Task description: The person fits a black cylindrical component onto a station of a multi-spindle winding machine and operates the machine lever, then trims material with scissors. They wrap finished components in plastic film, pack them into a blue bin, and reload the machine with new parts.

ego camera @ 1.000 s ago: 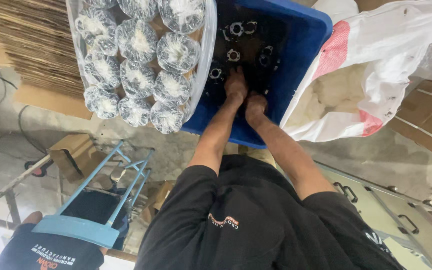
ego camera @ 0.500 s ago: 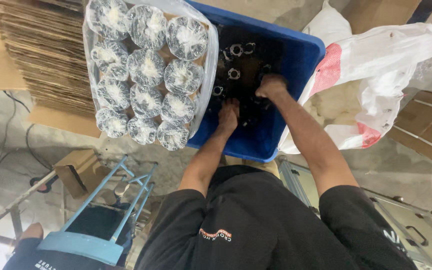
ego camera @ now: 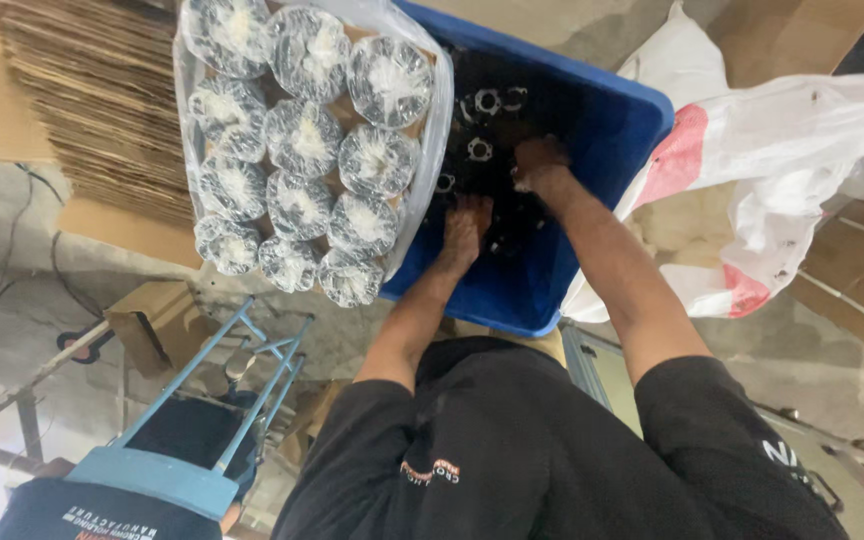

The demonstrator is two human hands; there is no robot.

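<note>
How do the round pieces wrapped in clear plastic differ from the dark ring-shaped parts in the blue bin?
The clear-wrapped round pieces look pale and shiny, packed in neat rows; the dark ring-shaped parts lie bare and loose. The wrapped ones look larger and untouched; the left hand and right hand reach among the rings. Both sit over the blue plastic bin.

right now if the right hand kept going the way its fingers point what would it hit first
Most likely the pile of small black ring-shaped metal parts just past the right hand inside the blue plastic bin; depth is hard to judge, and its fingertips may already touch them.
</note>
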